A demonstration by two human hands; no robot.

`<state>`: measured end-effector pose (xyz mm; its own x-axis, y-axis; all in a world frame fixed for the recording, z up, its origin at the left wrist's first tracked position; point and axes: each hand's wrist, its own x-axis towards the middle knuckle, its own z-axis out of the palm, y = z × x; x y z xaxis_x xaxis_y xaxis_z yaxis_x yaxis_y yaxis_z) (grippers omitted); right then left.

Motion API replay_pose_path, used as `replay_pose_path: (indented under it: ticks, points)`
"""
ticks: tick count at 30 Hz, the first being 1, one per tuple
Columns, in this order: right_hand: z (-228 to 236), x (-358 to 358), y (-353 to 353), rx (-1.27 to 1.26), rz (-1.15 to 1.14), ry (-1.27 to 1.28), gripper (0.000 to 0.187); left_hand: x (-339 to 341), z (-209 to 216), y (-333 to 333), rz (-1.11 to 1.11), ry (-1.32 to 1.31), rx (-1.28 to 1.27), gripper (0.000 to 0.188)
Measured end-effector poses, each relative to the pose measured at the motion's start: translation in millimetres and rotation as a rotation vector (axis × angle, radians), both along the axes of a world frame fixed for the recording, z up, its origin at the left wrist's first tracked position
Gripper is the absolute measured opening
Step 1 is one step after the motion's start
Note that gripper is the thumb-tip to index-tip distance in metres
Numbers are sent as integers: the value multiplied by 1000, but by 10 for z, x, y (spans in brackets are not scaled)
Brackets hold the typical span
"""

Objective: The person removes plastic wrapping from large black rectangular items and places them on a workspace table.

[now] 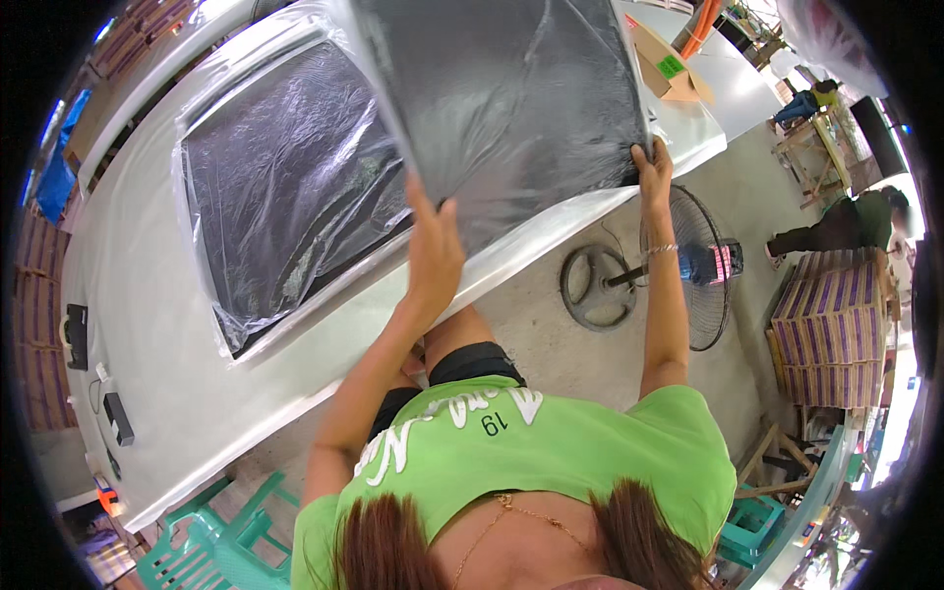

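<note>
A flat dark rectangular panel wrapped in clear plastic film (516, 98) is tilted up over the table's far side. My left hand (436, 246) is closed on its near left corner, with the thumb and a finger showing. My right hand (653, 169) pinches the near right corner. To the left, a second dark panel in wrinkled clear plastic (295, 177) lies flat on the table, partly covered by the raised one. Loose film sticks out around its edges.
The white-covered table (147, 324) stretches left, with a small black box (118, 419) on it. An open cardboard box (664, 64) stands beyond my right hand. A standing fan (693, 265), green plastic chairs (231, 531) and stacked cartons (828, 329) surround me. Two people are further off.
</note>
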<state>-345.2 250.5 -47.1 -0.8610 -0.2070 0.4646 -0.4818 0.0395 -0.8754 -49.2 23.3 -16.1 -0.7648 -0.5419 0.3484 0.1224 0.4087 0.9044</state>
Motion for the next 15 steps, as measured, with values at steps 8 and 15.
replay_pose_path:
  ticks: [8,15]
  points:
    - [6,-1465,457,316,-139,17,28,-1242,-129,157,-36,-134,-34,74]
    - [-32,-1962,242,687,-229,79,36,-1467,-309,141,25,-469,-115,79]
